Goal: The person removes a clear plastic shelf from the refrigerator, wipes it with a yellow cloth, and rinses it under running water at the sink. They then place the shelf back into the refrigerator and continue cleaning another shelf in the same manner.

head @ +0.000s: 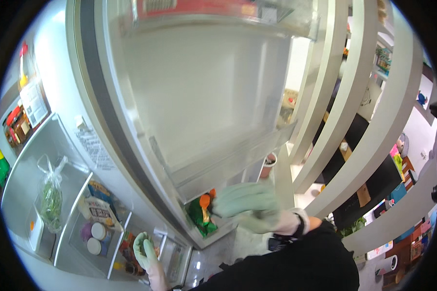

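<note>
An open refrigerator stands before me, its door [204,83] swung out and its lit shelves at the left. My right hand [247,203], in a pale green and white glove, is blurred beside the lower part of the door. Orange and green packages [203,214] sit in the low door bin just left of it; whether the hand touches them cannot be told. My left hand [145,251], gloved alike, is raised in front of the lower shelves with thumb and fingers apart. No held thing shows in it. Above my right hand is a clear door bin [233,156].
On the fridge shelves are a plastic bag of leafy greens [51,203], white-lidded jars [99,231], a printed food packet [100,211], red-lidded jars [16,123] and a red-capped bottle [27,72]. White vertical slats [353,91] rise right of the door. A potted plant [268,163] stands behind it.
</note>
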A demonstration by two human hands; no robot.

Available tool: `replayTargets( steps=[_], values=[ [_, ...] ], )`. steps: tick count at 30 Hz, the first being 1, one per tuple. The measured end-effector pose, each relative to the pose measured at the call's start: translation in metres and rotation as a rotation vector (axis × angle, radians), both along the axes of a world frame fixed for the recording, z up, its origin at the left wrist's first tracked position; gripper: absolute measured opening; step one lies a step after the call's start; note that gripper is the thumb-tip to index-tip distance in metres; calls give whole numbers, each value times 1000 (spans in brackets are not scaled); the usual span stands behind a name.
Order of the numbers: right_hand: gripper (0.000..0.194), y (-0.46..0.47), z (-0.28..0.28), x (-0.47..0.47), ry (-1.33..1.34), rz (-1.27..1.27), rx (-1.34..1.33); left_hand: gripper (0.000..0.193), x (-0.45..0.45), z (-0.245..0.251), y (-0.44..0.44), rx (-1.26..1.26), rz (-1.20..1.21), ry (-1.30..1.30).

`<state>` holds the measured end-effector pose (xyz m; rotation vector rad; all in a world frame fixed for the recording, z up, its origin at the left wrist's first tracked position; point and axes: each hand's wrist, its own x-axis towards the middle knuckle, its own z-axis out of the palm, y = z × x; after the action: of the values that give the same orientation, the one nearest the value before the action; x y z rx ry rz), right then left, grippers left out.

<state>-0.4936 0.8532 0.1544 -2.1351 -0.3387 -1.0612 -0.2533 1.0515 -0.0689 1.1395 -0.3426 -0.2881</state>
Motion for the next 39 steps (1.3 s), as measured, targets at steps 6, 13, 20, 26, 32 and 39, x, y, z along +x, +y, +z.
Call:
replayTargets(
  steps=[6,13,20,26,32,39],
  values=[
    [27,-21,60,-86,-130,-419,165,23,-21,45,-34,-25,-111,-89],
    [54,-91,69,-77,101,-856,-223,39,-37,99,-55,-136,-337,-434],
    [93,-124,29,-43,167,-903,-947,47,-63,139,-68,-63,-526,-406],
    [76,-132,29,-41,109,-902,-894,50,-74,180,-84,-158,-683,-23],
    [69,-131,36,-39,136,-888,-844,50,-85,198,-86,-302,-710,216],
    [74,-128,34,-39,88,-891,-833,51,-90,218,-89,-113,-624,211]
  ],
)
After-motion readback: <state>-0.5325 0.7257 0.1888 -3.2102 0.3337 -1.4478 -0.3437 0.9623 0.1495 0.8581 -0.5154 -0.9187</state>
